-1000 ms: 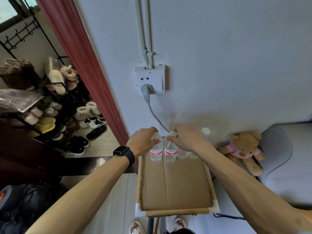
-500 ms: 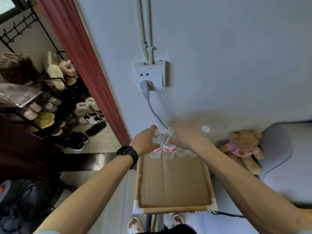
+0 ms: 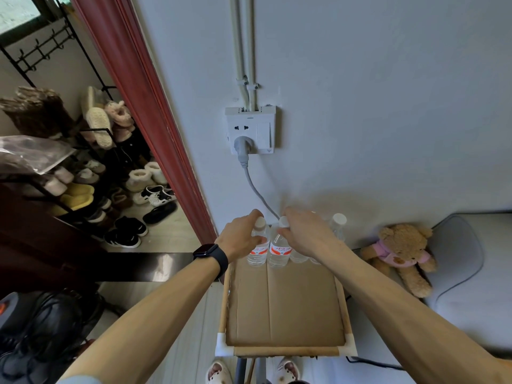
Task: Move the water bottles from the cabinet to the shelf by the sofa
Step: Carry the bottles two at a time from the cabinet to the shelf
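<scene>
Head view: left hand [image 3: 240,236] grips one upright clear red-labelled water bottle [image 3: 258,246], right hand [image 3: 307,234] pinches its neighbour [image 3: 279,249], both standing on the cardboard-lined shelf [image 3: 285,303].

I see shelf [image 3: 285,351], cardboard liner [image 3: 285,303] on top, water bottles [image 3: 278,249] standing along its back edge.

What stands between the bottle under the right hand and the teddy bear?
In the head view, a white-capped water bottle stands there, against the wall.
</scene>
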`<state>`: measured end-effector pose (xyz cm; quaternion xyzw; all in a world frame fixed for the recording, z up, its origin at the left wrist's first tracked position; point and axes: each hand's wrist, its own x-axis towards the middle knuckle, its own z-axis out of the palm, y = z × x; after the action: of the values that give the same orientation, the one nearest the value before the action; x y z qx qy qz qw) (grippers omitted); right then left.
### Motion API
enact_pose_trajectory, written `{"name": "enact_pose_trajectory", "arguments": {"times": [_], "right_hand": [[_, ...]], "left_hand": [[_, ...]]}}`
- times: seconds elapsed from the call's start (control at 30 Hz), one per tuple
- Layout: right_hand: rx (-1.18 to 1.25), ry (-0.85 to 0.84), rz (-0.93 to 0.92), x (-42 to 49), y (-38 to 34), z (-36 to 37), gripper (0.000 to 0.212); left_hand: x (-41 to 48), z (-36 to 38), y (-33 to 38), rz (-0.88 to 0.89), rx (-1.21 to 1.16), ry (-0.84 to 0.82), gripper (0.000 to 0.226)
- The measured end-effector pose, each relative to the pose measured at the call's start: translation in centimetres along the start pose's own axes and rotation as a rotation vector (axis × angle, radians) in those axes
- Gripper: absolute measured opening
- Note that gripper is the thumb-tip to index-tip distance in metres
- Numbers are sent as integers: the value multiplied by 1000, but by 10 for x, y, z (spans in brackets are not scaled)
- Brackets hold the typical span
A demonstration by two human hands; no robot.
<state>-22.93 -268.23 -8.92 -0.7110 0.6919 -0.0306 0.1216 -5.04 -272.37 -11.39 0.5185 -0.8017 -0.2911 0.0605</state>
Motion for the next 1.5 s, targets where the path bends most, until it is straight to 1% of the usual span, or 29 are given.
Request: {"name": "enact_pose_trajectory", "arguments": {"times": [0.2,0.27,0.37,0.5,0.57,0.67,0.7,0.8,0.9,0.97,1.13,1.23,1.37,1.5], "right_hand": [[24,18,8,-3,0,-1,40],[38,-3,17,-1,0,0,39],[64,-53,28,6,2,-3,33],[84,-104,12,13,5,-8,27],[82,-104,3,13,7,-9,25],[91,-78,15,13,9,-6,24],[96,-75,19,12,10,-5,25],[105,-68,22,12,9,0,33],[91,-62,5,13,9,2,38],[80,-63,0,13,10,2,41],[75,-66,10,13,8,2,38],[81,-58,15,13,7,-3,34],[65,-90,16,16,7,-10,29],[57,-76,3,17,6,-10,28]], "left_hand": [[4,-2,5,-26,39,-18,42],[7,-4,8,-24,84,-42,48],[11,-6,15,11,120,-84,66],[18,-3,25,49,118,-91,67],[19,-2,27,44,152,-101,71],[20,-3,25,12,228,-129,86],[20,-4,24,0,236,-132,88],[21,-6,21,-6,259,-124,81],[21,-6,19,-23,216,-82,70],[21,-5,18,-28,201,-65,68],[24,-4,15,-20,186,-69,64],[23,-5,14,-13,191,-70,66],[25,-8,14,7,232,-99,71],[23,-10,11,-5,263,-133,85]]}}
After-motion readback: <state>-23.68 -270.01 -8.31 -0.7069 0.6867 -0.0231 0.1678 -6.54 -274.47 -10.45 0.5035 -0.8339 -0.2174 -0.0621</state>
